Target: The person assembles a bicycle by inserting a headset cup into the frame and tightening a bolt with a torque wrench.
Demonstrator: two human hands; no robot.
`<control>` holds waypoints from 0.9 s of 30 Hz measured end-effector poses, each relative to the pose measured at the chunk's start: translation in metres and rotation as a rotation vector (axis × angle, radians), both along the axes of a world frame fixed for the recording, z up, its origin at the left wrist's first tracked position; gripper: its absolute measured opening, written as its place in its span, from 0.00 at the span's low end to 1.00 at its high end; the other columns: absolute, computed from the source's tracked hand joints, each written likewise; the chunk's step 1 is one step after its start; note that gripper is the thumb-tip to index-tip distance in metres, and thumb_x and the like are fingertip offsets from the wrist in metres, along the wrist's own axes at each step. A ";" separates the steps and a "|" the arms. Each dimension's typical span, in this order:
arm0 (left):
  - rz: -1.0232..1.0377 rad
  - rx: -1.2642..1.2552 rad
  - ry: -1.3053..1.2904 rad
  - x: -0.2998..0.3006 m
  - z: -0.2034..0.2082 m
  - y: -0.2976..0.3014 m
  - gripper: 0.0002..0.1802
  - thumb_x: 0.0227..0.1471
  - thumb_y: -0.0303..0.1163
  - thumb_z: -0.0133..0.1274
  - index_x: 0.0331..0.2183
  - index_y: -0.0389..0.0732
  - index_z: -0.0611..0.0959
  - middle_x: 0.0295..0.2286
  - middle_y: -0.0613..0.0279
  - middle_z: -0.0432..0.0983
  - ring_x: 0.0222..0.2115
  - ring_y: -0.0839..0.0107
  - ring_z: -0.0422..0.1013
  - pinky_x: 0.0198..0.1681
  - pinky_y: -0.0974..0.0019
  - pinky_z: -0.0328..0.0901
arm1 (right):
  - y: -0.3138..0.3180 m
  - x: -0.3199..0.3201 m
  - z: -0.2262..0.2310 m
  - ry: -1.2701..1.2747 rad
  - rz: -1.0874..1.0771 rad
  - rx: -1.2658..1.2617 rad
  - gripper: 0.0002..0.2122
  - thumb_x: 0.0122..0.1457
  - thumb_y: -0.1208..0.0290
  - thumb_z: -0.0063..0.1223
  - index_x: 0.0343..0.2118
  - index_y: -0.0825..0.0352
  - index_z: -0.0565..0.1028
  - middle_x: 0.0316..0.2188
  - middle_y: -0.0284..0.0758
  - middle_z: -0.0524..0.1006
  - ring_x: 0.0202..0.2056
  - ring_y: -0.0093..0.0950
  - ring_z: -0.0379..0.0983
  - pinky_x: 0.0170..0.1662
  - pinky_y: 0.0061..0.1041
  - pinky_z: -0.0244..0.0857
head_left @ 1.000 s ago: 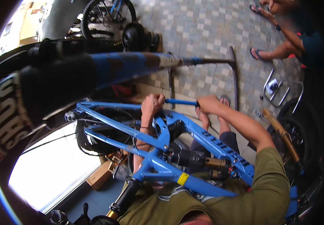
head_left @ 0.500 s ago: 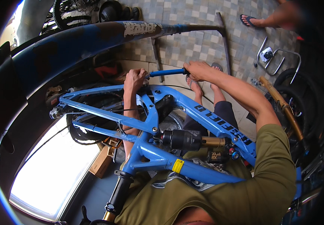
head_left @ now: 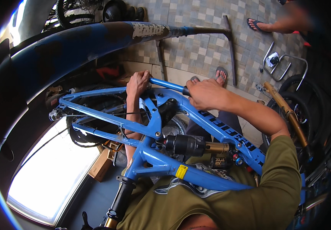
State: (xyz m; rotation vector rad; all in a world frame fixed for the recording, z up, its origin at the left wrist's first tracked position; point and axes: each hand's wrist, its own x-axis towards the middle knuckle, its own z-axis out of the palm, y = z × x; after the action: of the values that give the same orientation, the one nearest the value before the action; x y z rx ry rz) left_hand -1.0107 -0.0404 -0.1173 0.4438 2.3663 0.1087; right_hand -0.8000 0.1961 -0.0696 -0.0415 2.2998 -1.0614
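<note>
A blue bicycle frame (head_left: 150, 153) lies across in front of my body, with a black and gold rear shock (head_left: 186, 145) mounted in it. My right hand (head_left: 209, 95) is closed round the dark grip of a long blue-handled wrench (head_left: 167, 84), just beyond the down tube. My left hand (head_left: 138, 82) is closed over the wrench's other end, beside the frame's bottom bracket area; its fingers hide the tool's head. My left forearm passes behind the frame tubes. A black fork steerer or seatpost-like tube (head_left: 121, 197) with a collar sticks out near the lower left.
A large worn blue and brown tube (head_left: 96, 44) of a stand arches over the far side, with metal legs (head_left: 230, 57) on the tiled floor. At right are a gold fork (head_left: 288, 109), a bent metal rack (head_left: 284, 63) and tyres. Another person's sandalled foot (head_left: 261, 26) is at far right.
My right hand has swung the grip end of the wrench toward me, so the wrench now slants down to the right. My left hand stays at the other end.
</note>
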 end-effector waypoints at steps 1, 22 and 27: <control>0.013 0.000 -0.019 0.001 0.006 0.004 0.29 0.60 0.59 0.42 0.36 0.46 0.87 0.33 0.44 0.81 0.40 0.40 0.75 0.45 0.46 0.68 | 0.002 -0.005 -0.017 -0.037 -0.002 0.021 0.17 0.57 0.66 0.49 0.43 0.75 0.72 0.31 0.50 0.81 0.35 0.49 0.80 0.41 0.47 0.71; -0.034 0.014 0.018 0.001 0.015 0.011 0.27 0.60 0.57 0.44 0.34 0.46 0.87 0.30 0.47 0.81 0.37 0.42 0.76 0.41 0.48 0.69 | -0.012 -0.022 -0.143 0.043 -0.099 0.155 0.17 0.55 0.69 0.59 0.47 0.68 0.72 0.39 0.47 0.79 0.45 0.48 0.77 0.45 0.45 0.72; -0.032 0.049 -0.049 0.001 0.015 0.006 0.29 0.60 0.59 0.43 0.35 0.47 0.88 0.30 0.51 0.82 0.38 0.46 0.77 0.43 0.50 0.69 | 0.001 -0.011 -0.051 -0.051 0.089 0.132 0.18 0.53 0.71 0.56 0.45 0.76 0.72 0.33 0.49 0.82 0.35 0.49 0.81 0.41 0.44 0.74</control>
State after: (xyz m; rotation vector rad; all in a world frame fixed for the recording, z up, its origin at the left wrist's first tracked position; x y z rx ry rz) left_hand -1.0093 -0.0341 -0.1022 0.4970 2.3115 0.1609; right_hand -0.8106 0.1967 -0.1208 -0.0627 2.2944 -0.8549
